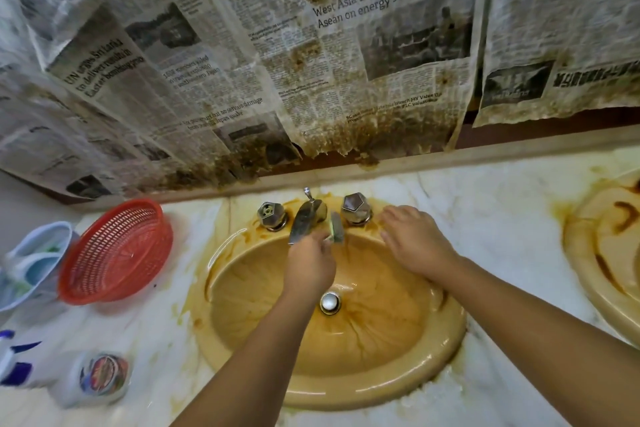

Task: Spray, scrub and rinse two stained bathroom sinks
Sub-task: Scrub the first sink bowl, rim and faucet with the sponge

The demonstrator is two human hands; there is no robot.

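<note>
A yellow oval sink smeared with brown stains fills the middle of the head view, with a chrome drain plug at its bottom. My left hand holds a green and yellow sponge just under the faucet spout. My right hand rests with spread fingers on the sink's back rim beside the right tap knob. The left tap knob stands free. A second stained sink shows at the right edge.
On the marble counter to the left stand a red mesh basket, a pale blue caddy, a spray bottle and a small round tub. Stained newspaper covers the wall behind.
</note>
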